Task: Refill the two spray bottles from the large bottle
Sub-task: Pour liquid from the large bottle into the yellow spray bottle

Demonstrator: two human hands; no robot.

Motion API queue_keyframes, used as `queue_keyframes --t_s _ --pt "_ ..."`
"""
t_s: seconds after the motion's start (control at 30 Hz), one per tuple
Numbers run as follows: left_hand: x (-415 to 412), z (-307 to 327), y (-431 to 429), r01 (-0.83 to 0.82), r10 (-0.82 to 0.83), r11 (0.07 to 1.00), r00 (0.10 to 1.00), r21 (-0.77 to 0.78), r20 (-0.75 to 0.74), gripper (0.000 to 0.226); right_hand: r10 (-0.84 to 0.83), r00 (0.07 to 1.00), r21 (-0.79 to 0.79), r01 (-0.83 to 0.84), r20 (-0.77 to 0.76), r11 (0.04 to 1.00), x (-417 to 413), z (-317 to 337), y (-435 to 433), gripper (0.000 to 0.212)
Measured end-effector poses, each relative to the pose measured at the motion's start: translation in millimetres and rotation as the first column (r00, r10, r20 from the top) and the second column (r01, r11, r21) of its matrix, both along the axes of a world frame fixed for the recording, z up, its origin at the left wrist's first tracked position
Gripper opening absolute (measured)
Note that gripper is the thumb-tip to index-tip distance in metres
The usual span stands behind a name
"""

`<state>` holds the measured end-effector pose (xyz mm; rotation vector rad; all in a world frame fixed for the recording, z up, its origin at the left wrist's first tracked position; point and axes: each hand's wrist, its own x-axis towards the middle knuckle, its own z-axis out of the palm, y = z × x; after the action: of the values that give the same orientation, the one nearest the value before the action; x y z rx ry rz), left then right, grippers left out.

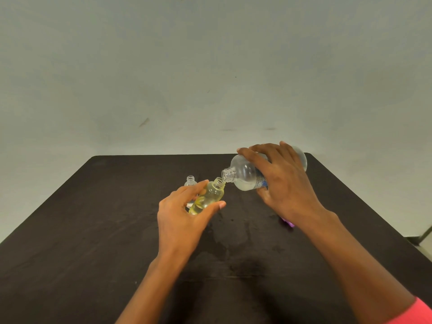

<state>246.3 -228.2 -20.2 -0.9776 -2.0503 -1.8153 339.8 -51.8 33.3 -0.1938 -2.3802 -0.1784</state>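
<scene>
Large bottle [245,174] tipped over, neck to neck with the small spray bottle [210,195]!

The right hand [282,183] gripped the large bottle from above, its fingers [261,150] curled over the clear body, and the open mouth pointed down and left, just touching the rim of the spray bottle. The left hand [184,216] pinched that tilted, uncapped spray bottle between thumb and fingers [198,185], with yellowish liquid showing inside it. Just beyond the left fingers, partly hidden by them, stood the second spray bottle [191,181], upright and uncapped on the dark desk [93,230]. A purple object [288,222] peeked out under the right wrist, too hidden to name. A pink sleeve [418,312] showed at the right forearm.
</scene>
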Motion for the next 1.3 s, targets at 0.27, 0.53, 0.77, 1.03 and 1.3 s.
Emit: queue_keyframes --t_s 0.27,0.53,0.77,1.03,1.3 --pt "-0.3 -2.1 0.7 -0.001 0.001 1.0 1.0 0.014 0.025 0.042 0.0 1.0 -0.011 0.0 0.003 1.0 0.1 -1.4 0.2 0.079" --pt "0.9 1.1 0.4 0.003 -0.003 1.0 1.0 -0.004 0.024 0.044 -0.009 1.0 -0.004 0.009 0.007 1.0 0.6 -0.4 1.0 0.08" --pt "2.4 2.2 0.8 0.001 0.0 1.0 1.0 -0.007 0.026 0.045 -0.01 1.0 -0.006 0.01 0.009 1.0 2.1 0.5 0.5 0.079" --pt "2.5 2.9 1.5 0.009 -0.009 1.0 1.0 -0.006 0.027 0.046 -0.011 1.0 0.002 0.011 -0.002 1.0 2.0 0.3 2.2 0.079" --pt "2.1 2.8 2.3 -0.004 0.004 1.0 1.0 -0.017 0.013 0.043 -0.016 1.0 0.016 0.016 -0.002 1.0 2.9 0.7 3.6 0.081"
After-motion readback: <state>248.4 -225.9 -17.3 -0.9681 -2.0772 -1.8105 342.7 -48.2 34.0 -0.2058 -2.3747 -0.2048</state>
